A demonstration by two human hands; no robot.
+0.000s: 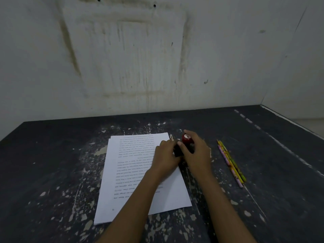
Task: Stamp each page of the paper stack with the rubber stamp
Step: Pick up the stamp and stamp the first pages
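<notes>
A stack of white printed pages (133,172) lies on the dark table (52,163), its text upside down to me. At the stack's far right edge stands the rubber stamp (186,139), with a dark red round knob and a black base (178,152). My right hand (196,153) is curled round the stamp's red handle from the right. My left hand (166,157) lies over the page's right edge and its fingers grip the black base. Part of the stamp is hidden between the two hands.
Three coloured pencils (231,163) lie side by side on the table to the right of my right hand. A stained white wall (140,58) closes off the table's far side. The tabletop is scuffed, with flaked paint.
</notes>
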